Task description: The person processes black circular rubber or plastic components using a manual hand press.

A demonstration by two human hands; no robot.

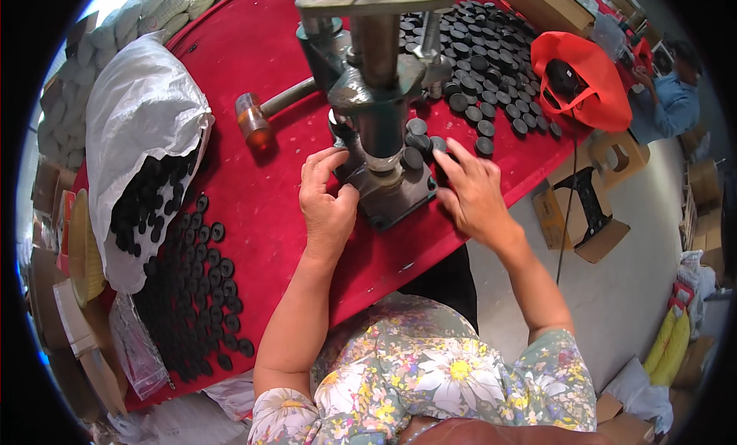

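Note:
A green and steel bench press [376, 111] stands between my hands on a red-covered table, its ram down on the base plate [399, 203]. Left of the plate, my left hand [326, 203] has its fingers bent, thumb and index apart, with nothing visible between them. On the other side, my right hand [477, 193] is spread, with fingertips close to a black round disc [437, 143]; I cannot tell whether they touch. A few more discs [417, 127] lie right beside the ram. What sits under the ram is hidden.
A mallet [252, 121] lies left of the press. Black ring-like pieces [216, 231] spread from a white sack [146, 92] at left. Many black discs [491, 61] cover the far right, near a red bag [583, 80]. Cardboard [549, 218] lies on the floor; another person [668, 99] is beyond.

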